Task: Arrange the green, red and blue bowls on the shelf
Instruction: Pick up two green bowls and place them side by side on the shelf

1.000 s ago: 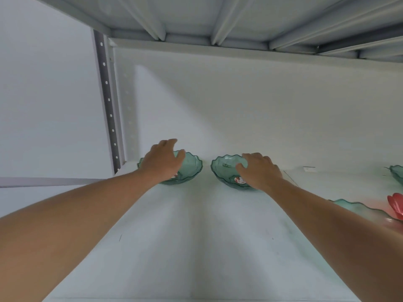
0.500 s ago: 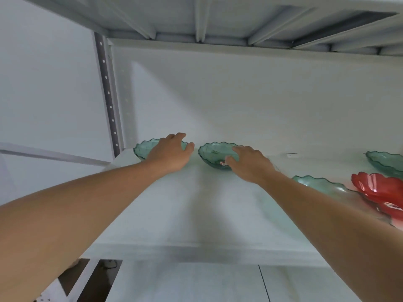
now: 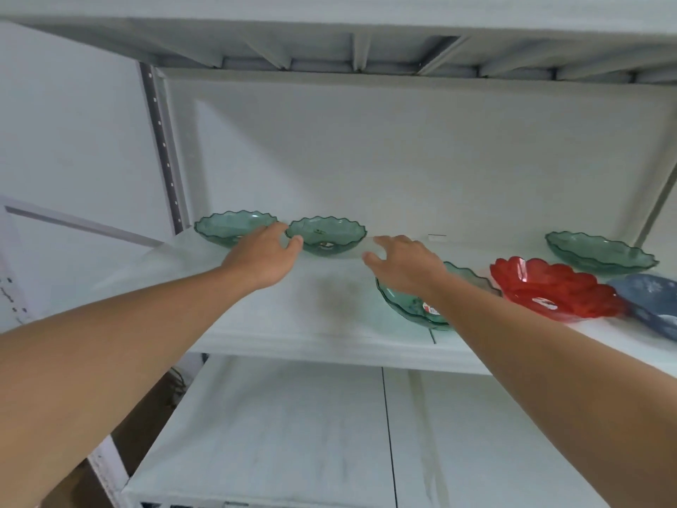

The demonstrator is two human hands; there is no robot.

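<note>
Two green scalloped bowls stand side by side at the back left of the white shelf (image 3: 293, 324): one (image 3: 229, 229) by the corner post, the other (image 3: 326, 234) to its right. My left hand (image 3: 265, 256) hovers open just in front of the gap between them, holding nothing. My right hand (image 3: 403, 265) is open and empty, right of the second bowl, over a third green bowl (image 3: 406, 306) near the front edge. Further right sit a red bowl (image 3: 553, 287), a blue bowl (image 3: 652, 306) and another green bowl (image 3: 600, 251).
A perforated grey post (image 3: 163, 152) marks the shelf's left rear corner. The ribbed underside of the upper shelf (image 3: 366, 56) hangs overhead. A lower white shelf (image 3: 293, 434) lies below the front edge. A white wall is to the left.
Both hands have let go of the two left green bowls and drawn back, the right one shifting rightward. The view has dropped, showing the lower shelf and the blue bowl.
</note>
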